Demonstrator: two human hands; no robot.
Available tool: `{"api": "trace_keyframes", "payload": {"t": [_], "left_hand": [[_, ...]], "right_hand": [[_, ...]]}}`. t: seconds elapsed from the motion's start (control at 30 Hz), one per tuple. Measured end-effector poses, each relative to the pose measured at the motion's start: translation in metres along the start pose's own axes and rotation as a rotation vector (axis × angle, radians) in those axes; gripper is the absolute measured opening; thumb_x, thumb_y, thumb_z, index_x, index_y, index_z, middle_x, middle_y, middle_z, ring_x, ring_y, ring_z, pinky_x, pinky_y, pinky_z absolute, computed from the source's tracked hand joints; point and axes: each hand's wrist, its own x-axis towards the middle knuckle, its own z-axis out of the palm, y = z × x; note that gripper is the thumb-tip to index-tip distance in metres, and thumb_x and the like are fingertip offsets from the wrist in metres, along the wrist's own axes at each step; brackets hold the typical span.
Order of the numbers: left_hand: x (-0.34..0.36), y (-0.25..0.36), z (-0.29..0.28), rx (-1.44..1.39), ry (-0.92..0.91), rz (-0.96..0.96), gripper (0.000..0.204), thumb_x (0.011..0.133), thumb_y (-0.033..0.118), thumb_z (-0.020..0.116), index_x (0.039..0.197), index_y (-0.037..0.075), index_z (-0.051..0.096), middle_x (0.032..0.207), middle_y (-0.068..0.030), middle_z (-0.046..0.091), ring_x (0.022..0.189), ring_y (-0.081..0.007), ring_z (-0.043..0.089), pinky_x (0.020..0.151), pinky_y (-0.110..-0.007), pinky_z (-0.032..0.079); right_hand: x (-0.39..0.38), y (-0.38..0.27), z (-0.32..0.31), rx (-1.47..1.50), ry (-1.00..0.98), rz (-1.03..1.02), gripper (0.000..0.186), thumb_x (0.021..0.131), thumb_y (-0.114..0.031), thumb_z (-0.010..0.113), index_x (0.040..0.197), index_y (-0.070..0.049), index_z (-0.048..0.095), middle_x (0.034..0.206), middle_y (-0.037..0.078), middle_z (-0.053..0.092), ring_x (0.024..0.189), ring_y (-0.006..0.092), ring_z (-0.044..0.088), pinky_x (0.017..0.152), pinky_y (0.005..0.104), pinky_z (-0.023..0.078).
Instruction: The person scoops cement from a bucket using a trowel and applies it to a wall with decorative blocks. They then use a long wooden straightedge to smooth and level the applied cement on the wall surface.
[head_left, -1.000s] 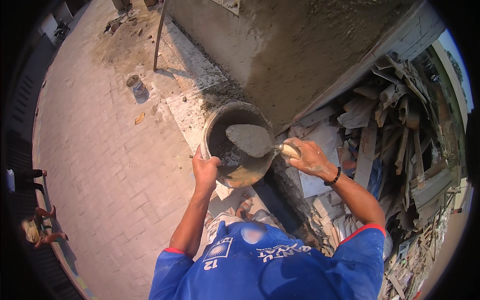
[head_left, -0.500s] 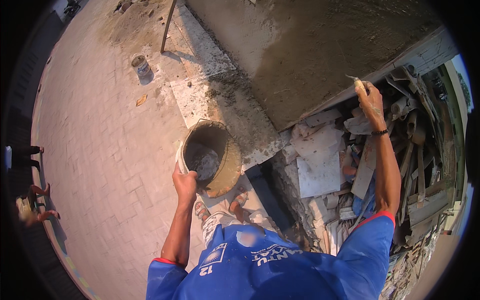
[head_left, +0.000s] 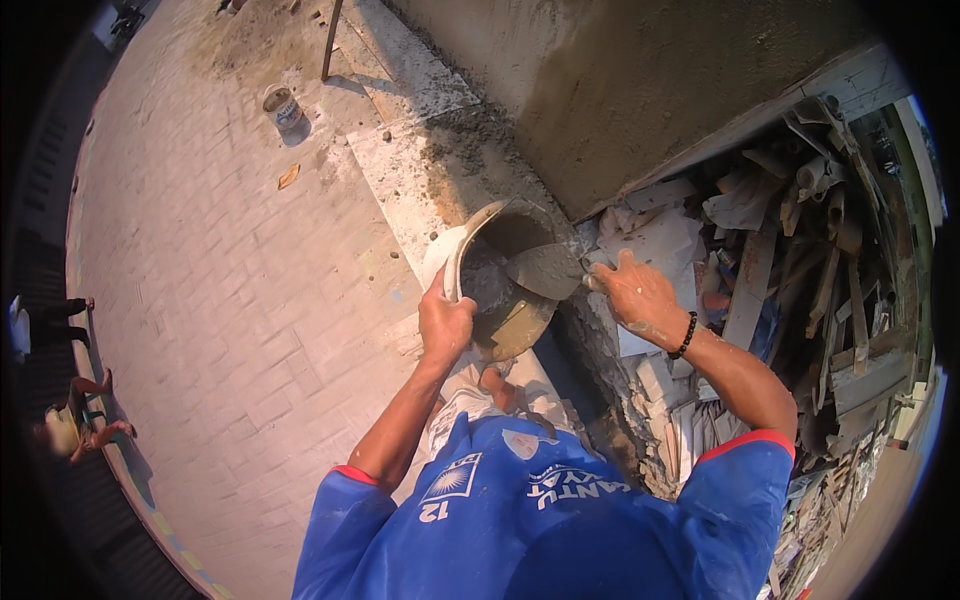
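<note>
My left hand [head_left: 446,318] is closed on the rim of a mortar-smeared bucket [head_left: 518,328], which tilts in front of my legs. Grey wet mortar [head_left: 487,287] lies inside it. My right hand [head_left: 640,293] grips a trowel [head_left: 545,271] by its handle, most of which the fingers hide. The trowel's broad, grey-coated blade is at the bucket's mouth, over the right part of the opening. Beyond the bucket rises a wall [head_left: 620,90] with grey plaster, darker and damp-looking toward the right.
Mortar-strewn boards [head_left: 385,195] lie along the wall's foot. A tin can [head_left: 282,108] stands on the paving [head_left: 220,270], near an upright post [head_left: 332,40]. A dark gap [head_left: 585,375] and a heap of broken boards [head_left: 750,290] lie right. People show at the left edge.
My right hand has come down from the wall with the trowel, bringing its blade to the bucket. My left hand has shifted the bucket to the right and tilted it more.
</note>
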Motion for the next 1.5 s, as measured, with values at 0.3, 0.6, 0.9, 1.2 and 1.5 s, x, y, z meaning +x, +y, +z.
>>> {"api": "trace_keyframes", "payload": {"t": [0.3, 0.6, 0.9, 1.2, 1.5], "left_hand": [[-0.023, 0.048, -0.016, 0.225, -0.024, 0.299, 0.069, 0.068, 0.003, 0.055, 0.135, 0.02, 0.054, 0.113, -0.0282, 0.057, 0.099, -0.0417, 0.062, 0.086, -0.042, 0.05], [-0.026, 0.032, -0.069, 0.292, 0.023, 0.334, 0.069, 0.068, 0.001, 0.054, 0.135, 0.017, 0.054, 0.123, -0.028, 0.058, 0.099, -0.0364, 0.066, 0.087, -0.038, 0.05], [0.001, 0.014, -0.098, -0.114, 0.071, 0.062, 0.063, 0.067, -0.005, 0.049, 0.13, -0.006, 0.051, 0.103, -0.0142, 0.066, 0.089, -0.0184, 0.062, 0.083, -0.028, 0.047], [0.025, -0.058, -0.093, -0.197, 0.249, -0.016, 0.06, 0.065, -0.007, 0.048, 0.125, -0.007, 0.052, 0.103, -0.011, 0.063, 0.085, -0.0176, 0.06, 0.079, -0.027, 0.048], [0.043, -0.181, -0.077, -0.102, 0.325, -0.129, 0.061, 0.064, -0.007, 0.048, 0.125, -0.008, 0.051, 0.106, -0.0131, 0.063, 0.091, -0.0201, 0.061, 0.082, -0.027, 0.047]], "right_hand": [[0.038, -0.037, 0.042, -0.03, 0.039, -0.078, 0.022, 0.076, -0.01, 0.059, 0.096, 0.0, 0.063, 0.073, 0.021, 0.063, 0.071, 0.0361, 0.066, 0.064, 0.0453, 0.052], [0.034, -0.088, 0.126, 0.626, 0.122, -0.068, 0.042, 0.075, -0.019, 0.061, 0.114, -0.004, 0.062, 0.091, 0.022, 0.067, 0.084, 0.0392, 0.065, 0.079, 0.0452, 0.051], [0.047, -0.094, 0.096, 0.691, 0.181, -0.012, 0.046, 0.074, -0.018, 0.063, 0.12, -0.01, 0.062, 0.095, 0.019, 0.068, 0.085, 0.0374, 0.065, 0.076, 0.0432, 0.053], [0.069, -0.041, 0.088, 0.738, 0.094, 0.013, 0.046, 0.072, -0.018, 0.072, 0.112, 0.0, 0.06, 0.088, 0.02, 0.066, 0.081, 0.0348, 0.065, 0.073, 0.041, 0.05], [0.156, 0.137, 0.208, 1.092, -0.087, 0.422, 0.04, 0.078, -0.025, 0.074, 0.105, 0.003, 0.065, 0.08, 0.004, 0.064, 0.063, 0.0109, 0.058, 0.054, 0.0281, 0.046]]}}
